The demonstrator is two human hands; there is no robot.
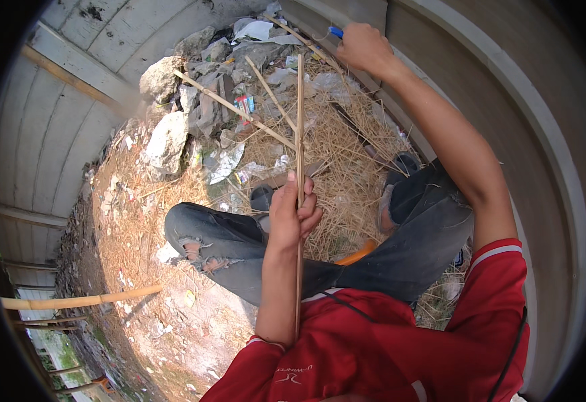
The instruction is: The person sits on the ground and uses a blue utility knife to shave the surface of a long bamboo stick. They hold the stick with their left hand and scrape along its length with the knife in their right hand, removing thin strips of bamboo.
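Observation:
My left hand point(295, 213) is closed round a long, thin bamboo strip point(300, 114), which stands upright in the picture and runs down along my forearm toward my red shirt. My right arm is stretched far forward. At its end, my right hand point(365, 48) is closed on a small blue object point(336, 31); only its tip shows, with a thin pale line beside it, so its kind cannot be made out. Beyond my left hand, a slanting bamboo stick point(232, 106) and a shorter bamboo stick point(269, 90) lie over the ground, their near ends by the held strip.
Straw and bamboo shavings point(340, 187) cover the ground between my legs. A long dark tool point(355, 128) lies on them; an orange object point(358, 252) shows by my thigh. Rocks point(167, 143) and litter lie ahead. A bamboo pole point(82, 299) juts in left; a curved wall point(501, 100) rises right.

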